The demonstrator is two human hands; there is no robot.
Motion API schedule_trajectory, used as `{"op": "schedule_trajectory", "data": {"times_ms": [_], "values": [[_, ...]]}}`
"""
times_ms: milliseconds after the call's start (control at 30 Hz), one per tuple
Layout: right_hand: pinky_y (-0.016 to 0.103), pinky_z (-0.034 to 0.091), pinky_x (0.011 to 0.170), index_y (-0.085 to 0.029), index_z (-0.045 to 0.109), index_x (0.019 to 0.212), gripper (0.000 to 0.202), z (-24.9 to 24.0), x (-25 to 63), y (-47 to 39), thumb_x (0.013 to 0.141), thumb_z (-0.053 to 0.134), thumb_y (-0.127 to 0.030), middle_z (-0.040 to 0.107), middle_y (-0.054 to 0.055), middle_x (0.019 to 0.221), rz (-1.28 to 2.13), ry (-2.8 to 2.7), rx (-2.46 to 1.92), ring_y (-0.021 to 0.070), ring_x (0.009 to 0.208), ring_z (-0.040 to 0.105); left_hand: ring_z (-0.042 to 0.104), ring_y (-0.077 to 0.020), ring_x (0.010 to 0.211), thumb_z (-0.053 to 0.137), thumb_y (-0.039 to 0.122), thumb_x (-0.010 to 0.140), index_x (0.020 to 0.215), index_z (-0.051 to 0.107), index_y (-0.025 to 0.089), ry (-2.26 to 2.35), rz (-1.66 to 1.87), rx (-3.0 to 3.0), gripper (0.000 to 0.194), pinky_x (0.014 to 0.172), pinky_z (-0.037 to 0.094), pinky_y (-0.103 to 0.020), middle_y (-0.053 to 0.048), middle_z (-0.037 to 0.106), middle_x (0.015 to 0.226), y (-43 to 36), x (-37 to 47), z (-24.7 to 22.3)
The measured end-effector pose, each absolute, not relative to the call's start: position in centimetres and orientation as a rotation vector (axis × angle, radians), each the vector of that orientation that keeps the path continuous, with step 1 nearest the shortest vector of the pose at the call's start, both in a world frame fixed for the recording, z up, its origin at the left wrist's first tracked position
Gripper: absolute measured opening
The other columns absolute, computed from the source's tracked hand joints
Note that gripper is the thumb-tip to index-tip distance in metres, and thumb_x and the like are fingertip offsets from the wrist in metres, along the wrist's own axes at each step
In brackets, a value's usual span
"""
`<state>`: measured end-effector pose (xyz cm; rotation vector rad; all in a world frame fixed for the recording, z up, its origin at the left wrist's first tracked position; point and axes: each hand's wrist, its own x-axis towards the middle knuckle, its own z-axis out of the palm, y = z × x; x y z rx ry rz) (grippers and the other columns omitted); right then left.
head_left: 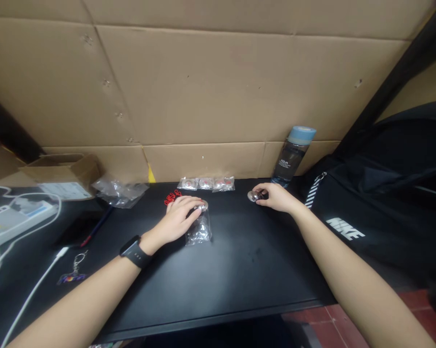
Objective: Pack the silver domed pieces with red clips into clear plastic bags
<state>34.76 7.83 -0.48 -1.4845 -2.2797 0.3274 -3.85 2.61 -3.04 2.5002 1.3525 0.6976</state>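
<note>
The desk [239, 270] is carrying a water bottle [292, 157] at its back edge, standing close beside the right hand [276, 197]; a careless sweep could likely be knocking it over. The left hand [178, 220] is lying flat, fingers spread, pressing on a clear plastic bag [199, 231] near the desk's middle. The right hand's grip is pinching closed around a small metal disc [253, 195] toward the back edge.

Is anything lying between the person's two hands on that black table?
Nothing visible does. The left hand rests on a clear plastic bag, the right hand pinches a small metal piece, and only bare black table separates them.
</note>
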Motion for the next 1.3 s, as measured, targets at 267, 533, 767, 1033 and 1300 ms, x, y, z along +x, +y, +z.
{"op": "schedule_trajectory", "data": {"times_ms": [267, 533, 767, 1033, 1300], "values": [[0.03, 0.054, 0.074, -0.02, 0.072, 0.112, 0.044, -0.2, 34.7, 7.7, 0.069, 0.079, -0.026, 0.074, 0.004, 0.094, 0.278, -2.194, -1.509, 0.019, 0.078, 0.068, 0.047, -0.036, 0.13, 0.058, 0.036, 0.091, 0.117, 0.055, 0.026, 1.709, 0.658, 2.55, 0.028, 0.101, 0.038, -0.054, -0.01, 0.063, 0.131, 3.7, -7.2, -1.6], [0.034, 0.055, 0.087, -0.021, 0.075, 0.109, 0.036, 1.2, 32.3, 5.8, 0.073, 0.073, -0.017, 0.068, 0.008, 0.109, 0.32, -2.304, -1.188, 0.0217, 0.093, 0.069, 0.048, -0.0385, 0.123, 0.063, 0.026, 0.083, 0.125, 0.059, 0.027, 1.924, 0.516, 2.6, 0.042, 0.096, 0.041, -0.052, -0.011, 0.063, 0.129, 5.3, -10.1, -2.1], [0.034, 0.055, 0.084, -0.024, 0.076, 0.104, 0.03, 1.8, 30.7, 4.4, 0.076, 0.07, -0.014, 0.065, 0.006, 0.111, 0.405, -2.416, -1.1, 0.0216, 0.095, 0.067, 0.05, -0.0353, 0.12, 0.06, 0.024, 0.093, 0.107, 0.074, 0.029, 1.878, 0.6, 2.735, 0.021, 0.092, 0.039, -0.048, -0.008, 0.066, 0.121, 5.0, -9.3, -2.7], [0.028, 0.055, 0.071, -0.026, 0.074, 0.113, 0.031, 1.4, 30.0, 4.1, 0.085, 0.065, -0.017, 0.065, 0.007, 0.117, 0.542, -2.416, -1.015, 0.0174, 0.09, 0.067, 0.049, -0.0339, 0.121, 0.054, 0.022, 0.099, 0.101, 0.073, 0.022, 1.948, 0.669, 2.805, 0.02, 0.091, 0.037, -0.048, -0.011, 0.069, 0.118, 5.3, -7.8, -3.6], [0.03, 0.057, 0.071, -0.025, 0.074, 0.111, 0.024, 1.8, 29.0, 3.4, 0.089, 0.066, -0.024, 0.066, 0.007, 0.118, 0.61, -2.328, -0.956, 0.0172, 0.088, 0.067, 0.063, -0.0266, 0.108, 0.052, 0.03, 0.102, 0.102, 0.066, 0.024, 1.793, 1.035, 2.419, 0.016, 0.096, 0.039, -0.046, -0.006, 0.074, 0.107, 5.1, -7.5, -2.0]]}}
